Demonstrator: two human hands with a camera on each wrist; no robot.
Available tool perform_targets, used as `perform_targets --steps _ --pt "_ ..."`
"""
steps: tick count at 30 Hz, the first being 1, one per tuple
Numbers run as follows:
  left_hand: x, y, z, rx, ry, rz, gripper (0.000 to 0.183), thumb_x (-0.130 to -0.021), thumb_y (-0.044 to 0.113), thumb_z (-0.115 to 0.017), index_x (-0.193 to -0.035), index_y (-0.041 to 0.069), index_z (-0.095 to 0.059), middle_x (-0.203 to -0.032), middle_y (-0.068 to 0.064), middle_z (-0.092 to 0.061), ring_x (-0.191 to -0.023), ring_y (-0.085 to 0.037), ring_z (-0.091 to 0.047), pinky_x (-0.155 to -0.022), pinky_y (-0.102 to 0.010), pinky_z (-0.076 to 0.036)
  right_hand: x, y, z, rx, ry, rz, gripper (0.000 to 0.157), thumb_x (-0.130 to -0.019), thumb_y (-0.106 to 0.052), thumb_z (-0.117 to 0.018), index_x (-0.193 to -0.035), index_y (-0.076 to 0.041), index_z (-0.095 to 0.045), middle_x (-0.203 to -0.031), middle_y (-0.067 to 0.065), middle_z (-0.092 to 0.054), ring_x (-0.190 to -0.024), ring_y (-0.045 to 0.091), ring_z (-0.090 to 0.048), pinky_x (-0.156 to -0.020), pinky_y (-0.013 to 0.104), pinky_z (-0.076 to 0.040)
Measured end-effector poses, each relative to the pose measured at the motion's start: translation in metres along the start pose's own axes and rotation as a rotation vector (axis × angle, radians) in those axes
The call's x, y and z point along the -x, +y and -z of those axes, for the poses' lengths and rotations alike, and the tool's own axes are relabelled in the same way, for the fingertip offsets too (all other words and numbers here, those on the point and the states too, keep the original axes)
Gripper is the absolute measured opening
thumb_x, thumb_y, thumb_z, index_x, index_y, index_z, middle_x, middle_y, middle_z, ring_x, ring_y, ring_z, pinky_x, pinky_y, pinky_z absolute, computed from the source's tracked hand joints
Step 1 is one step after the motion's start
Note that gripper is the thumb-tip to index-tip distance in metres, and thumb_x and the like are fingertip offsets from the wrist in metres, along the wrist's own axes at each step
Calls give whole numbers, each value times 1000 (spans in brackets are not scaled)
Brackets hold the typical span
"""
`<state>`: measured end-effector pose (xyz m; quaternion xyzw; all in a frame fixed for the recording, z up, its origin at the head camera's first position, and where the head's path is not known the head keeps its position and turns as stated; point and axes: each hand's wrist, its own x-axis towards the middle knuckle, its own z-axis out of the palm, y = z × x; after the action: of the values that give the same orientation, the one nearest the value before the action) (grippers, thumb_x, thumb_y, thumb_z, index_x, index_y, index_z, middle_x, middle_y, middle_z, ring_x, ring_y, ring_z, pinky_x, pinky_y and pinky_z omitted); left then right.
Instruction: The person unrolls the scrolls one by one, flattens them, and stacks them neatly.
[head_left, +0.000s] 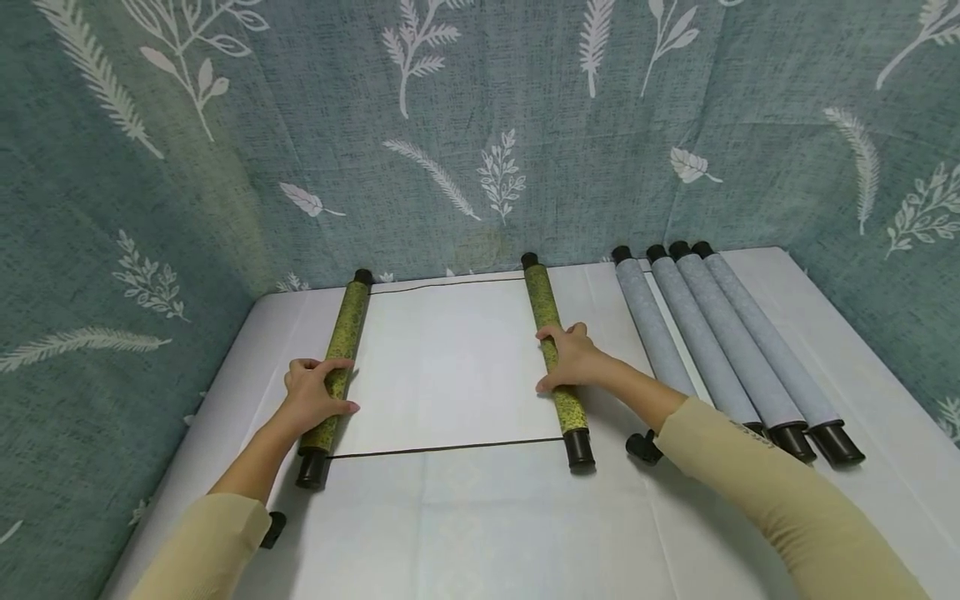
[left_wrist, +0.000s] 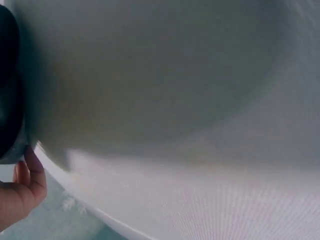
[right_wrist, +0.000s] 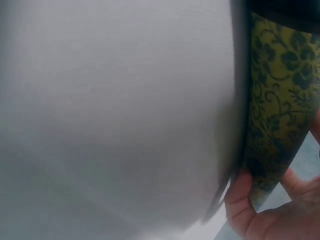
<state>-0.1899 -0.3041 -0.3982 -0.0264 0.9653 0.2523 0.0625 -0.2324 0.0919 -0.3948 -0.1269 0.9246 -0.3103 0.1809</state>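
A hanging scroll lies partly unrolled, its white sheet (head_left: pixel 450 367) stretched flat between two rolls with thin dark borders along the near and far edges. My left hand (head_left: pixel 309 396) grips the left roll (head_left: pixel 351 317), yellow-green with black knobs, thumb on the inner side and fingers over the top. The right roll (head_left: pixel 542 296) matches it; my right hand (head_left: pixel 579 358) holds it below the middle, thumb and fingers spread around it. In the right wrist view, dark flowers and vines pattern that roll (right_wrist: pixel 280 90). The left wrist view catches only the left hand's fingers (left_wrist: pixel 35 177) at a dark, blurred roll.
Several closed grey scrolls (head_left: pixel 723 333) with black knobs lie side by side on the right of the white table (head_left: pixel 487 533). A green leaf-print curtain (head_left: pixel 337 150) hangs behind and around it. Small black devices (head_left: pixel 643 448) sit at both wrists.
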Motion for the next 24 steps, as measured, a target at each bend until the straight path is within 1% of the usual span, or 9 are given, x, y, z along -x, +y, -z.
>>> perform_targets --steps 3,5,8,11,16,20,24 --pt "1 1 2 2 1 5 67 -73 13 -75 -131 7 -44 -128 -35 -16 -113 -49 -18 -78 -55 -35 1 2 2 -14 12 -6 78 -68 -24 -80 -132 -15 -37 -129 34 -20 -111 46 -40 -82 51 -42" --pt "2 1 4 9 -8 9 66 -74 12 -74 -132 6 -43 -128 -35 -16 -114 -50 -18 -79 -56 -35 1 3 4 -20 2 -6 77 -69 -22 -79 -133 -15 -36 -129 34 -19 -110 46 -41 -82 50 -42" --pt "4 -2 5 16 -22 6 64 -76 10 -71 -133 6 -42 -128 -36 -16 -115 -51 -18 -80 -57 -35 2 5 7 -33 -34 -2 78 -71 -21 -77 -135 -15 -34 -129 34 -19 -111 45 -41 -81 49 -42" --pt "6 -4 6 18 -35 -1 62 -78 10 -68 -134 5 -41 -129 -37 -16 -117 -52 -17 -81 -58 -35 4 8 10 -57 -74 -6 79 -72 -20 -74 -138 -15 -31 -130 34 -20 -110 42 -41 -80 47 -41" --pt "6 -8 7 36 -52 -3 59 -81 8 -63 -135 6 -39 -131 -38 -13 -119 -55 -15 -81 -59 -34 6 12 14 -91 -119 -36 77 -74 -17 -67 -141 -18 -28 -131 32 -22 -101 34 -39 -72 41 -37" --pt "5 -12 6 43 -58 1 56 -83 8 -58 -136 6 -39 -132 -38 -12 -120 -55 -13 -81 -59 -34 8 15 17 -103 -149 -72 73 -77 -14 -58 -142 -18 -27 -135 32 -16 -103 36 -33 -68 39 -33" --pt "4 -15 5 44 -59 5 54 -84 8 -54 -136 5 -38 -133 -38 -11 -120 -56 -13 -81 -59 -33 11 16 20 -97 -173 -87 68 -81 -13 -52 -143 -17 -25 -137 33 -10 -107 38 -28 -67 38 -32"
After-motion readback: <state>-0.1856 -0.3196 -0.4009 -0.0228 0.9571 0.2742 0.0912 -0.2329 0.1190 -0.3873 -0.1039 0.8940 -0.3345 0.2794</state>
